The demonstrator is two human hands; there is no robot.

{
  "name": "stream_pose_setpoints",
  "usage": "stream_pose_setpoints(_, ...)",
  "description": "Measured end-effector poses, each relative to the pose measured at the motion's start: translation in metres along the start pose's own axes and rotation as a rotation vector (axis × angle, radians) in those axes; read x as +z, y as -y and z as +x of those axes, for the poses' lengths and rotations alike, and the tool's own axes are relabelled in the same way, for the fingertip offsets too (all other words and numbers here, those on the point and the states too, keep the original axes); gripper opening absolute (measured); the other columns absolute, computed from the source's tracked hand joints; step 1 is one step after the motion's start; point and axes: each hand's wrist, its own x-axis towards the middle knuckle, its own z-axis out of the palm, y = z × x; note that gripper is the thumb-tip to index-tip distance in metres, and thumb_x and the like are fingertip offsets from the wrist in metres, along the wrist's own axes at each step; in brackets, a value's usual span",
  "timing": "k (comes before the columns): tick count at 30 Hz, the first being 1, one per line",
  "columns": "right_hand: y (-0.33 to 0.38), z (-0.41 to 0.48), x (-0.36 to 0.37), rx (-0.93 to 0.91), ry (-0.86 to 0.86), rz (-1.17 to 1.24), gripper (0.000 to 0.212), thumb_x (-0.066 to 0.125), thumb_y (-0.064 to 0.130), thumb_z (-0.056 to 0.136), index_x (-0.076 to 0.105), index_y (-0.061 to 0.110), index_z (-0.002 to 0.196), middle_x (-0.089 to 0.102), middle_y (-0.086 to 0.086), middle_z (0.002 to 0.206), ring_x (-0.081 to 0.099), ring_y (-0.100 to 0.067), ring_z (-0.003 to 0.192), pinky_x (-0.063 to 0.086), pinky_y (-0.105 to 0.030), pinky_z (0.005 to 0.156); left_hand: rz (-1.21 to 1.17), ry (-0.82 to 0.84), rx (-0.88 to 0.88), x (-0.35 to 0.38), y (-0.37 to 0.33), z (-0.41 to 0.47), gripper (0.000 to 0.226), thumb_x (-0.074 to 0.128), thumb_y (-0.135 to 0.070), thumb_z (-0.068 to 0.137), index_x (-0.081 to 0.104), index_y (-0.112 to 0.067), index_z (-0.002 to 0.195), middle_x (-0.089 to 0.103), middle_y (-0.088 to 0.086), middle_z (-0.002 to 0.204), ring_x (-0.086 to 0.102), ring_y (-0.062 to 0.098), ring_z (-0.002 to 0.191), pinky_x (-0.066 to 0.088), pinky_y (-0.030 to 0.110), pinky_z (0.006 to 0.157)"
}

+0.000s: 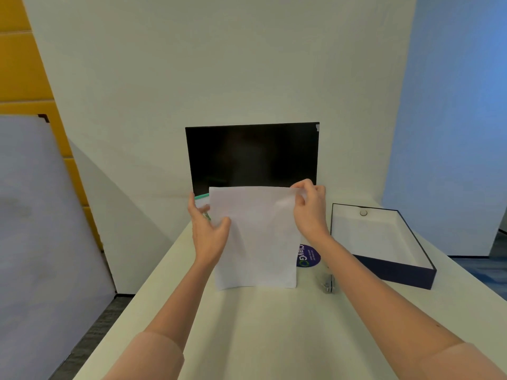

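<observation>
Two hands held one white sheet of paper (258,242) up over the pale bench (260,325), its face turned toward the camera and its top edge overlapping the foot of a dark screen (252,154) that stood at the back. The left hand (208,231) gripped the sheet's left edge about midway up. Its thumb (223,223) was pressed onto the front and the rest of its fingers were hidden behind, probably to steady the paper and stop it flopping. The right hand (310,209) pinched the top right corner between thumb and curled fingers (301,185). The corner bent slightly there, which suggested the person was either separating a leaf or squaring the sheet, though which could not be told. The sheet therefore hung between the hands, its left margin in one grip and its upper right corner in the other, with the middle and lower parts free. Whether the bottom edge touched the bench or hovered just above it could not be told. A teal edge (201,196) showed behind the sheet's top left corner, and a purple round sticker (308,256) showed past its lower right side. An open navy box (397,272) with a white lining sat well apart to the right, and a small clear object (327,282) lay between the box and the sheet.
</observation>
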Motion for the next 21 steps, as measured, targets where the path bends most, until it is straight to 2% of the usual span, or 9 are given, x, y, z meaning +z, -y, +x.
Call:
stream_pose_setpoints(2,-0.003,0.003,-0.006,0.075,0.020,0.015,0.021,0.041,0.004,0.098,0.056,0.014,0.109,0.039,-0.004,0.116,0.046,-0.014,0.096,0.036,-0.005,0.062,0.039,0.106,-0.074,-0.003,0.013,-0.003,0.068,0.059,-0.014,0.086,0.024,-0.031,0.142,0.052,-0.001,0.115,0.059,0.023,0.098,0.048,0.034,0.079)
stream_pose_setpoints(4,-0.003,0.006,-0.012,0.120,0.050,-0.007,0.021,0.042,0.004,0.097,0.056,0.012,0.110,0.040,-0.006,0.118,0.047,-0.017,0.096,0.037,-0.007,0.065,0.119,0.186,-0.029,-0.004,0.016,-0.004,0.040,0.054,-0.014,0.090,0.043,-0.024,0.127,0.060,0.000,0.114,0.060,0.025,0.102,0.051,0.036,0.080)
stream_pose_setpoints(7,0.004,0.014,-0.022,0.138,0.167,-0.326,0.021,0.050,0.007,0.089,0.057,0.014,0.108,0.038,-0.008,0.120,0.046,-0.028,0.113,0.043,-0.033,0.090,0.235,0.224,0.109,-0.002,-0.002,0.002,0.025,0.047,-0.011,0.095,0.052,-0.014,0.119,0.062,0.000,0.113,0.058,0.023,0.101,0.048,0.033,0.082)
stream_pose_setpoints(9,0.014,0.023,-0.031,0.090,0.331,-0.607,0.023,0.060,0.015,0.082,0.059,0.020,0.104,0.043,-0.005,0.120,0.039,-0.027,0.119,0.030,-0.047,0.101,0.355,0.236,0.220,0.000,-0.020,0.007,0.022,0.045,-0.011,0.097,0.051,-0.011,0.118,0.060,0.004,0.112,0.056,0.022,0.098,0.047,0.036,0.083)
stream_pose_setpoints(11,0.027,0.030,-0.041,0.075,0.487,-0.470,0.023,0.068,0.021,0.076,0.061,0.020,0.098,0.057,-0.002,0.112,0.048,-0.025,0.112,0.031,-0.051,0.103,0.478,0.289,0.379,0.004,-0.036,0.011,0.019,0.045,-0.012,0.097,0.050,-0.011,0.115,0.060,0.006,0.113,0.057,0.025,0.100,0.049,0.041,0.087)
stream_pose_setpoints(13,0.035,0.028,-0.043,0.096,0.587,-0.209,0.028,0.071,0.018,0.078,0.063,0.017,0.105,0.065,-0.005,0.107,0.060,-0.023,0.101,0.045,-0.045,0.095,0.601,0.351,0.502,0.009,-0.049,0.009,0.011,0.044,-0.012,0.097,0.048,-0.014,0.108,0.058,0.005,0.110,0.058,0.025,0.096,0.050,0.042,0.085)
stream_pose_setpoints(16,0.030,0.019,-0.034,0.132,0.549,-0.099,0.032,0.066,0.015,0.084,0.063,0.012,0.116,0.067,-0.009,0.108,0.064,-0.024,0.099,0.053,-0.039,0.087,0.732,0.387,0.588,0.012,-0.057,0.002,0.009,0.044,-0.018,0.098,0.046,-0.018,0.106,0.058,0.003,0.108,0.059,0.023,0.093,0.052,0.041,0.081)
stream_pose_setpoints(18,0.014,0.013,-0.032,0.247,0.442,0.041,0.035,0.064,0.014,0.086,0.061,0.010,0.120,0.066,-0.011,0.110,0.063,-0.027,0.101,0.052,-0.040,0.087,0.824,0.333,0.549,0.002,-0.051,0.004,0.019,0.046,-0.028,0.097,0.046,-0.019,0.114,0.062,0.004,0.114,0.061,0.027,0.098,0.052,0.042,0.082)
stream_pose_setpoints(21,-0.022,0.003,-0.038,0.450,0.372,0.232,0.037,0.065,0.011,0.086,0.060,0.006,0.122,0.066,-0.013,0.115,0.064,-0.029,0.100,0.053,-0.042,0.087,0.944,0.173,0.311,-0.032,-0.031,0.017,0.042,0.054,-0.047,0.090,0.053,-0.020,0.121,0.066,0.006,0.116,0.061,0.031,0.105,0.047,0.037,0.083)
